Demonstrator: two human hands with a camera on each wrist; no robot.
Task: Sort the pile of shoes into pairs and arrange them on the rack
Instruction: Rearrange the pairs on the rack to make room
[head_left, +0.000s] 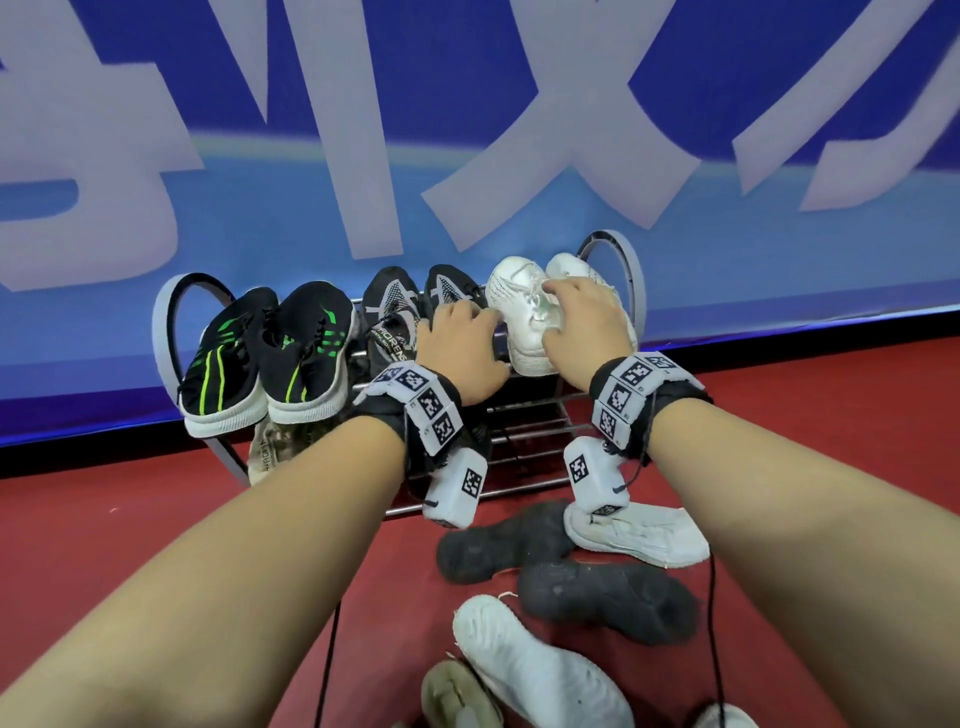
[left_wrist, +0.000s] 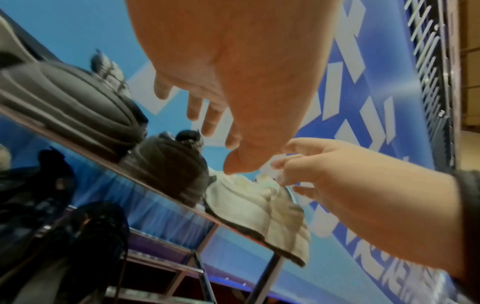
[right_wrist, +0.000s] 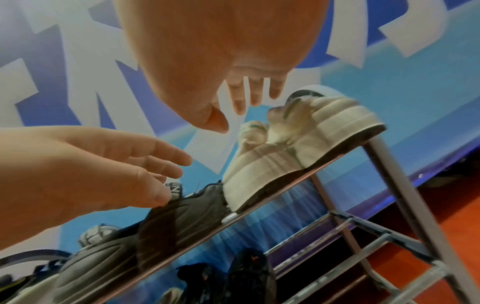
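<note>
The metal rack carries three pairs on its top shelf: black-and-green shoes at the left, black-and-grey shoes in the middle, and white shoes at the right. My left hand hovers with straight fingers over the right black-and-grey shoe, its fingertips touching that shoe's tongue. My right hand is spread just above the white shoes with its fingers straight and holding nothing. From the left wrist, the left hand hangs loose above the white shoe.
On the red floor in front of the rack lie two black shoes sole up, a white shoe, another white shoe sole up and a beige shoe. A patterned beige shoe sits on a lower shelf. A blue banner wall stands right behind the rack.
</note>
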